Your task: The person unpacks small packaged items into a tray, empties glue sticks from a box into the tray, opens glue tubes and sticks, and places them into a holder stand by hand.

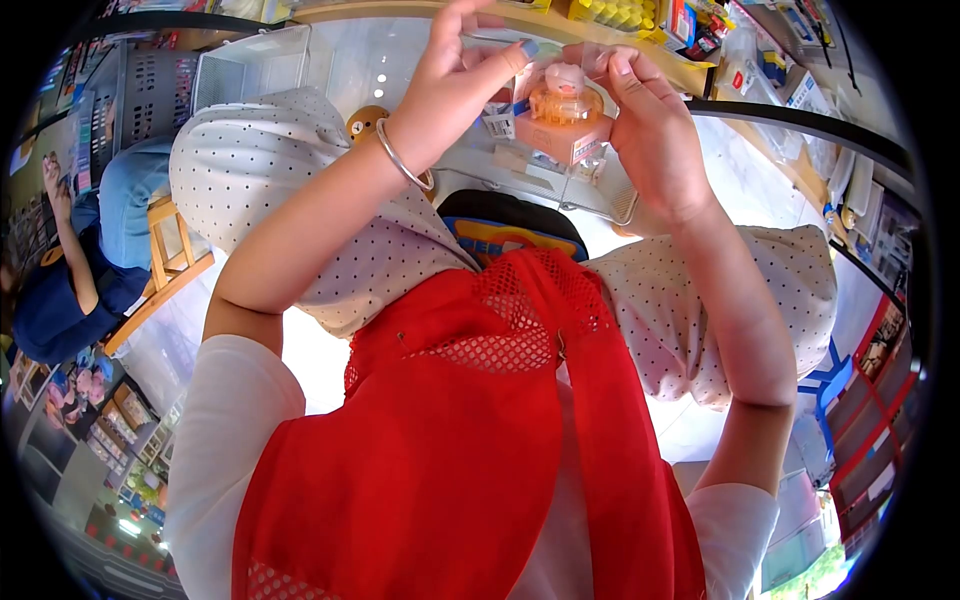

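Note:
My left hand (455,80) is raised at the top centre, its thumb stretched out and its fingers apart. A silver bangle sits on that wrist. Opposite it, my right hand (650,125) pinches a small piece of clear plastic (597,60) between thumb and fingers. Between my hands is an orange, rounded jar-like item (565,105) with a pink animal-shaped top (565,78). It rests on or in a pink-orange box (565,140) with a printed label. Whether my right fingers also touch the box is unclear.
Clear plastic bins (255,70) stand beyond my knees. Yellow goods (620,12) and other packages line the shelf edge at the top. A grey basket (155,95) is at left, near another person in dark blue (80,290). A blue stool (828,385) stands at right.

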Tool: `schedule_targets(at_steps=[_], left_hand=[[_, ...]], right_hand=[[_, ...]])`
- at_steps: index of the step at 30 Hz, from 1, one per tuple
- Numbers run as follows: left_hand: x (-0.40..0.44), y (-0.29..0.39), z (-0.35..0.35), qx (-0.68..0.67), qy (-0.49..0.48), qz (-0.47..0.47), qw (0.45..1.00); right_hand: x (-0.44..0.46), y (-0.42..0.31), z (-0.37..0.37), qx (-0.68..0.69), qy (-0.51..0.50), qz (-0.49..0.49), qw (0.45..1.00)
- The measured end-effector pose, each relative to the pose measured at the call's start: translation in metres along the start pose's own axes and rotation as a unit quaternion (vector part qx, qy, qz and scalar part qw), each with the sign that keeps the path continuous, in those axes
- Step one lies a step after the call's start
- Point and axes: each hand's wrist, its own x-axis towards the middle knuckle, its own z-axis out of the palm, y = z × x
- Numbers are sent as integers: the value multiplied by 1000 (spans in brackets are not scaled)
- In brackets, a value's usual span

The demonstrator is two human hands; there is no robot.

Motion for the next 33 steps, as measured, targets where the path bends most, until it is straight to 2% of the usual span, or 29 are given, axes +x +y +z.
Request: schedule_targets(at_steps=[1,3,5,6,7,10,12,13,14,15,19,22,25,28,31,33], left_hand=[[-1,-7,-4,-84,-46,-98,991],[0,-11,-10,-245,-135,-286,917],[-8,-7,-2,-279,-184,-331,882],[-11,-4,1,-296,-208,-353,863],[-11,-10,-1,-301,-225,-337,863],[-11,-7,9,-206,-150,-226,940],[-6,-19,3,-60,-136,-124,981],[-4,-29,2,18,-114,-55,992],[-2,-37,0,97,-90,13,991],[-4,-32,0,229,-71,103,965],[-13,-29,5,189,-134,78,970],[-9,-29,2,213,-162,121,956],[-6,-15,-1,330,-148,165,918],[-6,-4,1,373,-118,235,890],[-7,2,2,388,-111,251,880],[-6,1,1,397,-111,267,871]], right_hand=[[1,3,1,5,-9,-23,1000],[2,5,2,-35,-35,-59,997],[-2,5,4,-128,-68,-85,986],[-3,6,5,-121,-57,-92,987],[-3,6,6,-115,-47,-99,987],[-5,3,12,-166,8,-111,980],[-12,1,18,-222,55,-117,966],[-16,1,17,-247,39,-82,965],[-18,2,22,-235,46,-60,969],[-19,5,25,-204,71,-35,976],[-12,5,16,-141,110,52,982],[-6,10,2,-140,122,38,982],[-7,13,2,-167,105,15,980],[-11,9,7,-229,86,14,969],[-9,17,2,-307,61,-26,949],[-10,17,4,-295,60,-26,953]])
